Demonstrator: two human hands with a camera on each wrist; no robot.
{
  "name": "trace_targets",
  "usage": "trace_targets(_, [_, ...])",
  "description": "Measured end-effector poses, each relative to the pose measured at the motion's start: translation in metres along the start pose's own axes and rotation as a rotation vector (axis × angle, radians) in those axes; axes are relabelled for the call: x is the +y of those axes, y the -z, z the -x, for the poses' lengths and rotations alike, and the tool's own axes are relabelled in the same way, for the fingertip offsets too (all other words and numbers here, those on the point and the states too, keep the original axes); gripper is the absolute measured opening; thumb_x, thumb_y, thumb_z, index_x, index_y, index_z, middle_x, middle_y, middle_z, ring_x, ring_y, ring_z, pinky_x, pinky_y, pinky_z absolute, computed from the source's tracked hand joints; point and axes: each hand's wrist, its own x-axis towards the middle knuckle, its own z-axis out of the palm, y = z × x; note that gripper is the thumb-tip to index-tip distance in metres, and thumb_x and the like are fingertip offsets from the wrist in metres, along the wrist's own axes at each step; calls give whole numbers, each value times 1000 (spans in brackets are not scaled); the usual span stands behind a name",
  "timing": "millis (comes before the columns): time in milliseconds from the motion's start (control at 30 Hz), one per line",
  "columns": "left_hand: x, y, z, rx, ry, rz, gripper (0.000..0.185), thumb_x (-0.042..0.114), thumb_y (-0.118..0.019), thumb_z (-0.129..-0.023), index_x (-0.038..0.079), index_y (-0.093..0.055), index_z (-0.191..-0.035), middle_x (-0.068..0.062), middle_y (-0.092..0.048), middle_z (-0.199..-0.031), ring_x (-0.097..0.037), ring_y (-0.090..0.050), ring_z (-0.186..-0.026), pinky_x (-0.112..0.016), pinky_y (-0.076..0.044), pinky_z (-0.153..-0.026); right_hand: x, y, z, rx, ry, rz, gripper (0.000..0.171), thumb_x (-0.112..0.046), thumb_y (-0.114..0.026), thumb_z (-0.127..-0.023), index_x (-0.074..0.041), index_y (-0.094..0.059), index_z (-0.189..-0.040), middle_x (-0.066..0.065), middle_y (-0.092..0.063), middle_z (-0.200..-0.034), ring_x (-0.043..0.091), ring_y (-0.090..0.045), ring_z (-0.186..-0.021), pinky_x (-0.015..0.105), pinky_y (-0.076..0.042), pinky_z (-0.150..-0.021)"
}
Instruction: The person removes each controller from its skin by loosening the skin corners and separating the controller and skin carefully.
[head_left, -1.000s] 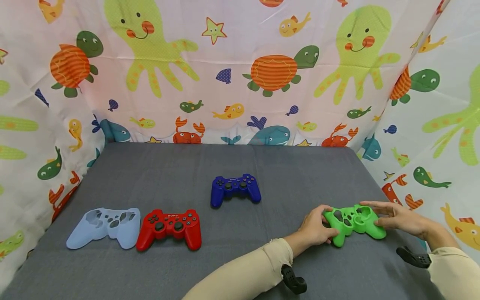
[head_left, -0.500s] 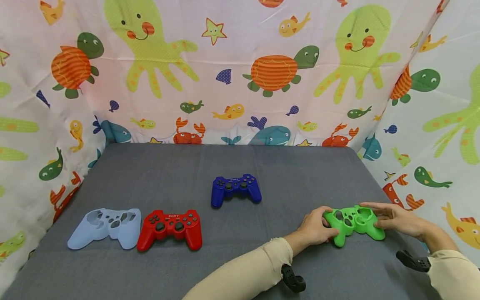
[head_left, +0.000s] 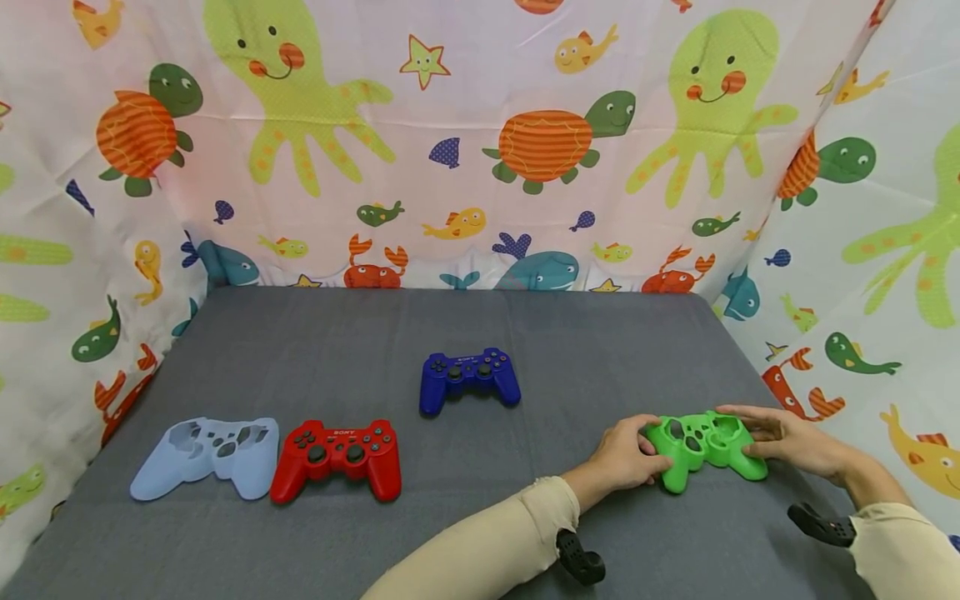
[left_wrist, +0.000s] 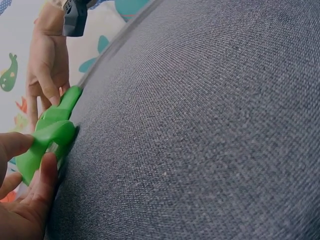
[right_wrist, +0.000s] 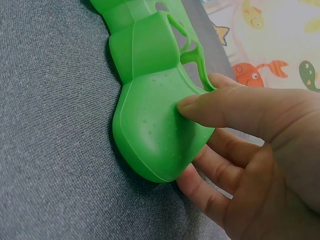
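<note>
A bright green silicone controller cover (head_left: pixel 718 456) lies on the grey cloth at the right, its cut-out holes facing up. My left hand (head_left: pixel 622 454) grips its left end, thumb in front and fingers at the far side. At the other end, my right hand (head_left: pixel 802 443) pinches the right handle. In the right wrist view, the thumb presses on top of the cover (right_wrist: pixel 155 125) while the other fingers of that hand (right_wrist: pixel 265 165) curl beneath and beside it. The left wrist view has both hands on the cover (left_wrist: pixel 55 132); part of it is hidden by fingers.
A light blue controller cover (head_left: pixel 255 465) lies at the left, touching or nearly touching a red game controller (head_left: pixel 337 458). Farther back, near the middle, is a dark blue game controller (head_left: pixel 468 373). Sea-animal curtains (head_left: pixel 450 100) border the grey surface (head_left: pixel 465 533) behind and on both sides.
</note>
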Motion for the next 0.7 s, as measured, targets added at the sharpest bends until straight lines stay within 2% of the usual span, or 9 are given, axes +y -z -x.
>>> trace_targets(433, [-2, 1, -3, -8, 20, 22, 57, 11, -80, -86, 28, -60, -137, 8, -62, -77, -9, -60, -51, -21, -50, -52, -4, 0, -1, 50, -29, 21, 58, -8, -61, -99, 4, -38, -151, -39, -47, -134, -21, -45, -118, 16, -49, -83])
trace_targets(533, [-2, 0, -3, -13, 23, 20, 57, 11, -80, -86, 28, -60, -137, 8, -63, -77, -9, -60, -51, -21, -50, -51, -6, -1, 0, 74, -68, 40, 59, -10, -62, -99, 5, -39, -150, -37, -49, -132, -22, -45, -116, 16, -50, -82])
trace_targets(600, [-2, 0, -3, -15, 23, 15, 57, 11, -80, -87, 28, -60, -137, 8, -63, -77, -9, -60, -51, -22, -50, -51, -7, -2, 1, 94, -109, 64, 59, -13, -62, -99, 4, -39, -150, -25, -51, -138, -23, -43, -115, 17, -50, -81])
trace_targets(700, [-1, 1, -2, -14, 25, 3, 56, 12, -79, -87, 28, -60, -137, 8, -64, -75, -9, -60, -51, -21, -50, -52, -11, -3, 0, 114, -171, 76, 58, -18, -59, -102, 4, -38, -151, 8, -53, -148, -25, -42, -111, 22, -53, -80])
